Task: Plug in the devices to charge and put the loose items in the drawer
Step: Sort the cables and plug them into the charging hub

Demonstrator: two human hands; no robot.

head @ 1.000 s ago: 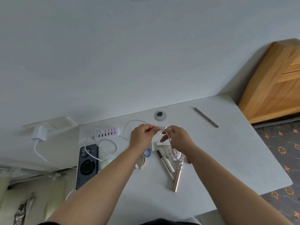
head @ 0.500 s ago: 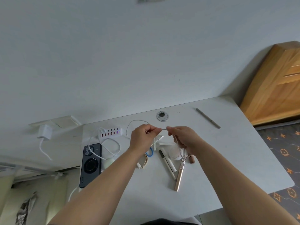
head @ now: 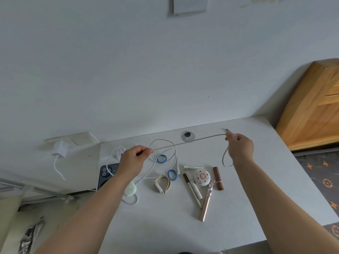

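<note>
Clearly, the task is at an early stage. Both hands hold a thin white charging cable (head: 190, 142) stretched in the air over the white rectangular desk (head: 275, 180). The left hand (head: 134, 158) pinches it between thumb and curled fingers; the right hand (head: 239, 145), at about 2 o'clock from the left one, has its fingers closed around the plug end, and a loop hangs under it. I judge the cable is being untangled before plugging.

The dark smartphone (head: 106, 174) lies at 9 o'clock on the desk, partly hidden by the left forearm. Whether any cable is connected to it, I cannot tell. A white pale-green rounded device (head: 130, 189) has a white cable attached.

The loose items are not yet put away: two blue elastic rings (head: 161, 158), a beige band (head: 163, 184), a round decorated compact (head: 201, 177), a brown lipstick tube (head: 218, 178), white pens (head: 192, 187) and a rose-gold tube (head: 206, 204). No drawer is visible.

The room has a plain white wall (head: 128, 70), a white wall adapter (head: 60, 148) at 9 o'clock and a wooden cabinet (head: 311, 110) at 3 o'clock.
</note>
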